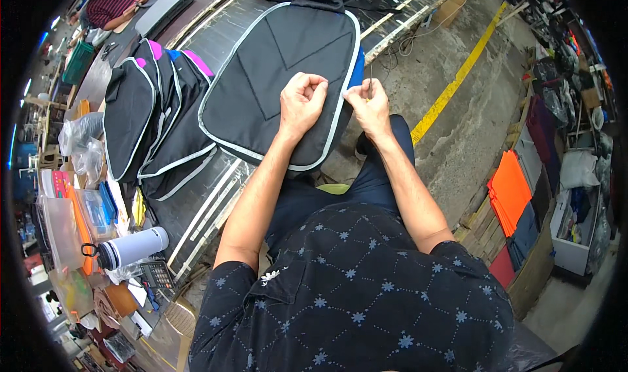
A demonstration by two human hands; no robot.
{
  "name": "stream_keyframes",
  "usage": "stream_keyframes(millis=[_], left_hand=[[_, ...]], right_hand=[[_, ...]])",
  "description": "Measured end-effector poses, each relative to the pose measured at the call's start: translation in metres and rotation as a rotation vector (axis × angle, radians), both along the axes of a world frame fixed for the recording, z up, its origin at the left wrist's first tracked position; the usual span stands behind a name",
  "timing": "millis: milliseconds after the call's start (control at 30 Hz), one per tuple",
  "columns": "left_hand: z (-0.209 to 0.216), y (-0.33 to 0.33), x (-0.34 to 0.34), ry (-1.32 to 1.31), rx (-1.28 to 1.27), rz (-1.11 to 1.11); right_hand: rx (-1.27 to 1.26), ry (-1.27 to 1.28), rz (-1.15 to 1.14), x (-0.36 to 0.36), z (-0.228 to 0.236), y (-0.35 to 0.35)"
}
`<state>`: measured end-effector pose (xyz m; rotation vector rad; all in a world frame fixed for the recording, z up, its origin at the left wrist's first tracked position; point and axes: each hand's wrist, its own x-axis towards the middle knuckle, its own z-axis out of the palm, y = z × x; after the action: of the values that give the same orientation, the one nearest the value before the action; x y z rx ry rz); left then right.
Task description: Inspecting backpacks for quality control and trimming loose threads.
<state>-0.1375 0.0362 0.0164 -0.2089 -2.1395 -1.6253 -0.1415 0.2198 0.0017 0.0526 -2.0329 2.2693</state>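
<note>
A black backpack (261,65) with light grey piping and stitched V lines lies on the table in front of me, partly over its edge. My left hand (302,107) is closed in a pinch above its lower panel; whatever the fingertips hold is too small to make out. Beside the bag's right edge, my right hand (371,110) is closed around a thin dark pointed tool (371,73) that sticks up from the fingers. Its kind is not clear. Blue fabric (356,68) shows along the bag's right side.
Several more black bags (160,120) with pink and blue parts are stacked to the left. Nearer stand a lilac bottle (134,248) and a calculator (157,274). A person in a striped shirt (114,2) sits far left. Orange sheets (510,192) lie at the right.
</note>
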Motion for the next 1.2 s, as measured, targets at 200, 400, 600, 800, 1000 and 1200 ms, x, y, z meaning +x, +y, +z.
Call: stream_keyframes(millis=[200, 400, 600, 800, 1000, 1200], left_hand=[[0.018, 0.0, 0.011, 0.092, -0.224, -0.049], [0.03, 0.004, 0.01, 0.187, -0.456, -0.041], [0.021, 0.015, 0.01, 0.171, -0.526, -0.009], [0.004, 0.011, 0.01, -0.412, 0.218, -0.223], [0.007, 0.01, 0.011, -0.421, 0.318, -0.231], [0.004, 0.007, 0.011, -0.405, 0.275, -0.246]], right_hand=[[-0.171, 0.013, 0.054, -0.003, -0.007, 0.0], [-0.148, 0.003, 0.08, 0.0, 0.0, 0.006], [0.0, 0.003, 0.052, 0.004, 0.009, 0.008], [0.364, 0.022, 0.04, 0.006, 0.027, 0.012], [0.73, 0.199, -0.024, 0.03, 0.068, 0.023], [0.869, 0.349, -0.007, 0.043, 0.087, 0.018]])
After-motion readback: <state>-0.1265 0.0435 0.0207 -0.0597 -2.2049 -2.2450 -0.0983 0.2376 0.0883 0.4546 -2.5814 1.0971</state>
